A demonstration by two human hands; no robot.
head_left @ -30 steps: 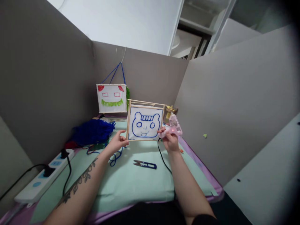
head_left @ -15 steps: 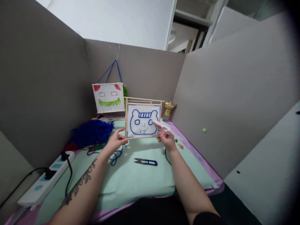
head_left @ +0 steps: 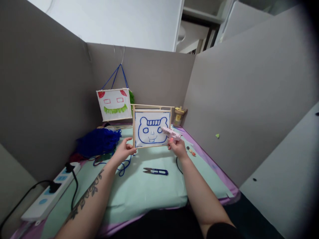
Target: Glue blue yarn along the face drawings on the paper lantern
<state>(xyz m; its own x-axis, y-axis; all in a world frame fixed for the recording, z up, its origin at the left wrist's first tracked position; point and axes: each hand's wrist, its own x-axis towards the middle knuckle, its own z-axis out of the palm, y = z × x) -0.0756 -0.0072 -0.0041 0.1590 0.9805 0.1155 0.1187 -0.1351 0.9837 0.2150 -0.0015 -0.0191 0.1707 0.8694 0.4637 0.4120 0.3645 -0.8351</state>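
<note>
A wooden-framed picture (head_left: 153,136) stands upright over the table, a bear-like face in blue line on its white sheet. My left hand (head_left: 124,150) pinches the frame's lower left corner between thumb and fingers. In my right hand (head_left: 177,148) is a pale pink glue gun (head_left: 171,133) with a red light, its nozzle pointing left in front of the face's right-hand eye. Whether the nozzle touches the sheet I cannot tell. Thread snips (head_left: 156,171) with dark blue handles lie on the table below the frame.
Blue yarn (head_left: 98,142) is heaped at the left, near a white power strip (head_left: 51,192) with black plugs. Another face picture (head_left: 114,105) hangs from blue cords on the grey partition (head_left: 154,78). A yellowish cup (head_left: 177,117) stands at the back right.
The camera view has shifted slightly. Both hands keep their hold, and the glue gun has tilted a little against the picture.
</note>
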